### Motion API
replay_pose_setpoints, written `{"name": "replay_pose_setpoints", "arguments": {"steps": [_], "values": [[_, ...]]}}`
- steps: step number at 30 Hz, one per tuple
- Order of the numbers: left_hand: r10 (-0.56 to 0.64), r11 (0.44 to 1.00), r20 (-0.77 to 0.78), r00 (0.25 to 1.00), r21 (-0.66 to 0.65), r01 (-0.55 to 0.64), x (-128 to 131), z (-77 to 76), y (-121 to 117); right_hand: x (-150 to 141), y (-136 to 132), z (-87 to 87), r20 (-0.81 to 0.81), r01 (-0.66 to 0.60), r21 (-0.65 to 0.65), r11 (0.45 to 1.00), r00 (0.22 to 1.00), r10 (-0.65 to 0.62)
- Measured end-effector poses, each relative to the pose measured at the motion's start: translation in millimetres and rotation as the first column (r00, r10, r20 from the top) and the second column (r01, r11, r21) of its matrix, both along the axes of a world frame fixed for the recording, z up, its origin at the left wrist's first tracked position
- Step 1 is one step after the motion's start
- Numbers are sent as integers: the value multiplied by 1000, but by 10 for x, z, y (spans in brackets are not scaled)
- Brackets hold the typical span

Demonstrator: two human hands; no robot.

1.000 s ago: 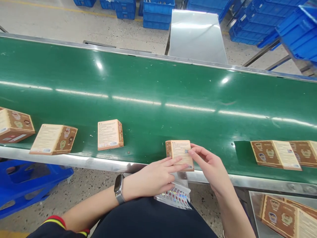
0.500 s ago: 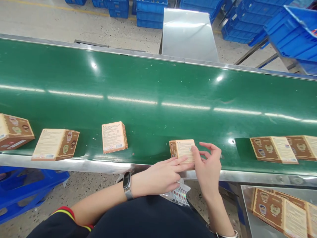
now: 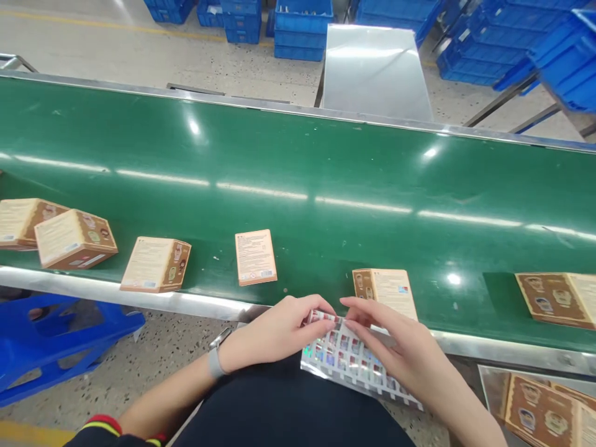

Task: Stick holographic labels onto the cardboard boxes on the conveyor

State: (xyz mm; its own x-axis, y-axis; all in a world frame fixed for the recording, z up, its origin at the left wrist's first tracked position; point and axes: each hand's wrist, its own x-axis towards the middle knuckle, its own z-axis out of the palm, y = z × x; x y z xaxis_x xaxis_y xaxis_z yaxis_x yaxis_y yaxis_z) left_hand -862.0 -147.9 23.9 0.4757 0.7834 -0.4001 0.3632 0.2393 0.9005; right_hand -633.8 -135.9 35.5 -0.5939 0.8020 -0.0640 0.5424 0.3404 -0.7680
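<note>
A shiny sheet of small stickers point(image 3: 344, 357) is held in front of my body at the belt's near edge. My left hand point(image 3: 288, 329) pinches its upper left corner between thumb and fingers. My right hand point(image 3: 400, 347) is at the sheet's top edge, thumb on the sheet and forefinger just above; whether a loose sticker is between them I cannot make out. Just behind my right hand stands a brown and cream carton point(image 3: 388, 288) with a small red and blue sticker point(image 3: 403, 289) on its cream side.
On the green conveyor belt point(image 3: 279, 155), a cream carton point(image 3: 256, 257) and several others stand to the left, with another carton point(image 3: 554, 298) at right. More cartons point(image 3: 535, 406) lie on a metal side table. A blue stool point(image 3: 69, 341) is at lower left; blue crates point(image 3: 302, 31) stand behind.
My hands have left the carton and drawn back to the sticker sheet, which is now raised into view. The carton shows a small sticker. The view has shifted, and the cartons appear further right.
</note>
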Motion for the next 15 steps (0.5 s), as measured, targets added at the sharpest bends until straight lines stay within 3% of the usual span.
{"name": "replay_pose_setpoints", "arguments": {"steps": [4, 7, 12, 15], "values": [[115, 993, 17, 993, 11, -115, -76, -56, -65, -109, 116, -48, -3, -13, 38, 999, 1000, 13], [158, 987, 26, 987, 12, -158, -71, -116, -124, -176, 145, -49, 22, -43, 177, 983, 999, 39], [230, 973, 30, 973, 0, -230, -63, -99, -161, -301, 107, -69, 76, -108, 474, 874, 994, 81], [280, 960, 12, 960, 18, -280, -94, -56, -160, -343, 65, -49, 16, -63, 512, 857, 998, 64]]}}
